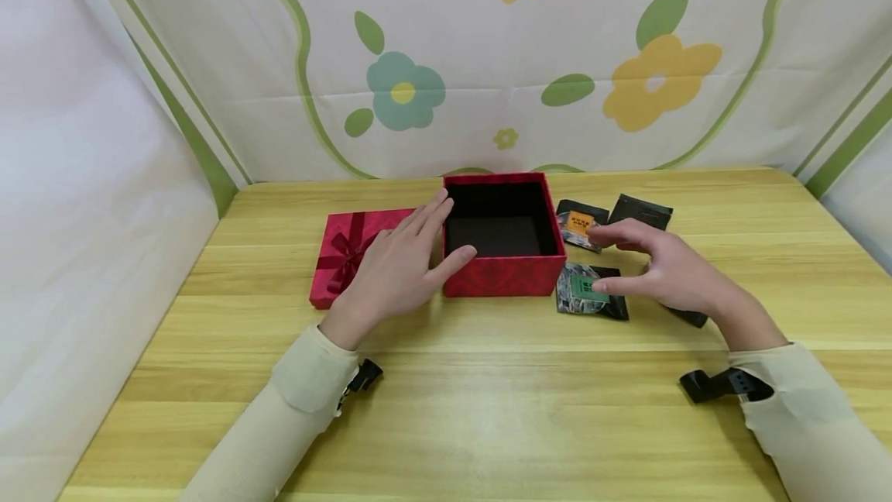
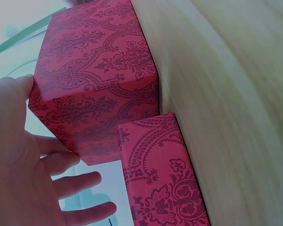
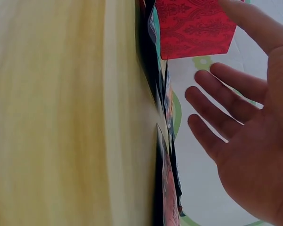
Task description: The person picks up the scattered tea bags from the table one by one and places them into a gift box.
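An open red box [image 1: 505, 277] with a dark inside stands near the back of the table. My left hand [image 1: 411, 262] is at its left side, thumb over the near rim and fingertips at the left rim. In the left wrist view, that hand's fingers [image 2: 80, 186] are spread beside the patterned box [image 2: 94, 61]. Right of the box, my right hand [image 1: 669, 266] hovers over flat black packets, thumb and fingers apart. One packet bears an orange label [image 1: 580, 225], another a green label [image 1: 588, 290]. The right wrist view shows this hand [image 3: 245, 122] holding nothing.
A red lid [image 1: 334, 254] with a dark ribbon bow lies left of the box, partly behind my left hand. A plain black packet [image 1: 644, 211] lies at the back right; another packet [image 1: 691, 317] shows under my right hand. A flowered curtain [image 1: 474, 60] hangs behind the table.
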`<state>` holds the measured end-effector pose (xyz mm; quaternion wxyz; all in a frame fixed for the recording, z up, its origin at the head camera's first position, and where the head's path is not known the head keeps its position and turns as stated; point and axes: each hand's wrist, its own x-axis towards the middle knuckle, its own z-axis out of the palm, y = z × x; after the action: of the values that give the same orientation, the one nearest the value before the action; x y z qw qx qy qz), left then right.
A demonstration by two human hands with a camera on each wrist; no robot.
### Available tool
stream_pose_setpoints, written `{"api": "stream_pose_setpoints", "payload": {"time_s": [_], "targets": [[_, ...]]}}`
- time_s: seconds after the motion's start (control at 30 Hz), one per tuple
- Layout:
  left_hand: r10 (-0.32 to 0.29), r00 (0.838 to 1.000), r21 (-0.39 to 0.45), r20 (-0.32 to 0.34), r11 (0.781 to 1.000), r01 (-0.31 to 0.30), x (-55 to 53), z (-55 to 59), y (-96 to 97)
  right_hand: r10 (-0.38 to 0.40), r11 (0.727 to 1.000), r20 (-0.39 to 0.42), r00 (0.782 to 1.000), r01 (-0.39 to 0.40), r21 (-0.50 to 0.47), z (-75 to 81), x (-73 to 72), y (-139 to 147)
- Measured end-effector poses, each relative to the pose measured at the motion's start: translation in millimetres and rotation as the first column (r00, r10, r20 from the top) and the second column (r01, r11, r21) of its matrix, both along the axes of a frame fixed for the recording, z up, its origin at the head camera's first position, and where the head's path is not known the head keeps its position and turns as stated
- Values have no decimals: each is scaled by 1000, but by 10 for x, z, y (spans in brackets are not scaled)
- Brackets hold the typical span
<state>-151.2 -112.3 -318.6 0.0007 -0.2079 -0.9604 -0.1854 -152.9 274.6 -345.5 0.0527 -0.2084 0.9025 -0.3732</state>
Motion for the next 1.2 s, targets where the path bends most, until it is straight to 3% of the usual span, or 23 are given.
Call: {"api": "stream_pose_setpoints", "payload": {"time_s": [0.27,0.6,0.9,1.2], "targets": [[-7,1000,-8,-15,1000,7,-7,-12,-18,53,986,36,998,-58,158,3,-9,4],[-10,1000,-18,-25,1000,9,-13,-11,-6,86,970,104,991,-107,218,-5,-9,-8],[-6,1000,-27,-20,1000,6,-12,-11,12,88,948,58,994,-101,302,8,14,-76],[-1,1000,-29,-16,1000,0,-6,-9,9,74,943,29,997,-79,323,7,31,-101]]}}
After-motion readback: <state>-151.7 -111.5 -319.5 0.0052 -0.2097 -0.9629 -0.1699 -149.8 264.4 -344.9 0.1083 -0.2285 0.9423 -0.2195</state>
